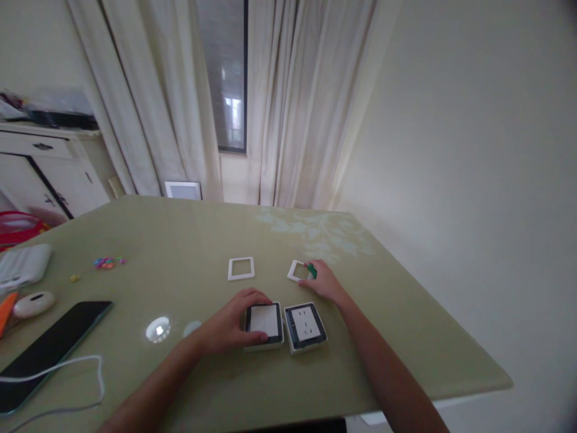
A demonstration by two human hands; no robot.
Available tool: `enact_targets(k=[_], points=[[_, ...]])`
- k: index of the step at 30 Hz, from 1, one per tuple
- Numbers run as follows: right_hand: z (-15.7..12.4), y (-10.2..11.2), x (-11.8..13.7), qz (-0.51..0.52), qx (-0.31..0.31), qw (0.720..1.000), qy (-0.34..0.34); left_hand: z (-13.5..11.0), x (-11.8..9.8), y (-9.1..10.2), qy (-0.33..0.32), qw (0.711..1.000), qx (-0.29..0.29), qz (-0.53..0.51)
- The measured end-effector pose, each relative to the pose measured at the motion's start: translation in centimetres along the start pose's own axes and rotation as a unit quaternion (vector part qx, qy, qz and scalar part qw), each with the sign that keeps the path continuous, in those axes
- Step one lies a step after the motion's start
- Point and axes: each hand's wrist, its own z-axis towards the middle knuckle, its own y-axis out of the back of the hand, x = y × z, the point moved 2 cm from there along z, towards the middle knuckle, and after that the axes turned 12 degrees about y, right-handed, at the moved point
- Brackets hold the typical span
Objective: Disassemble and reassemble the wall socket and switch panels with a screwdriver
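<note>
My left hand (228, 325) grips the left side of a wall switch module (264, 322) lying on the green table (180, 240), fingers curled over its edge. Right beside it lies a socket module (306, 326) with no hand on it. My right hand (324, 281) rests farther back, fingers closed around a small green-handled tool (312, 270) at the edge of a white square frame (296, 270). A second white square frame (241, 269) lies to the left of it, untouched.
On the table's left lie a dark tablet (49, 349) with a white cable (85, 367), a white oval device (33, 304), a white box (22, 264) and small coloured pieces (108, 262). Curtains (293, 102), a window and a white cabinet (49, 174) stand behind.
</note>
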Motion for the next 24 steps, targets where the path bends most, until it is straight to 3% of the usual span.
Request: enact_targets(k=[4, 10, 14, 19, 24], points=[[-1.1, 1.4, 1.9, 0.038, -0.010, 0.999, 0.028, -0.1, -1.2, -0.6, -0.026, 0.997, 0.004, 0.074], [-3.2, 5.8, 7.8, 0.088, 0.067, 0.987, 0.120, 0.4, -3.2, -1.8, -0.001, 0.986, -0.027, 0.167], [-4.9, 8.5, 11.0, -0.021, 0.108, 0.973, 0.201, -0.4, -3.2, -0.6, 0.034, 0.989, 0.008, 0.143], [-5.7, 7.9, 13.7, -0.088, 0.230, 0.936, 0.252, -0.7, -2.9, -0.3, 0.016, 0.985, -0.012, 0.172], [-5.2, 6.4, 15.0, -0.092, 0.285, 0.920, 0.253, -0.2, -2.1, -1.8, -0.008, 0.974, -0.072, 0.212]])
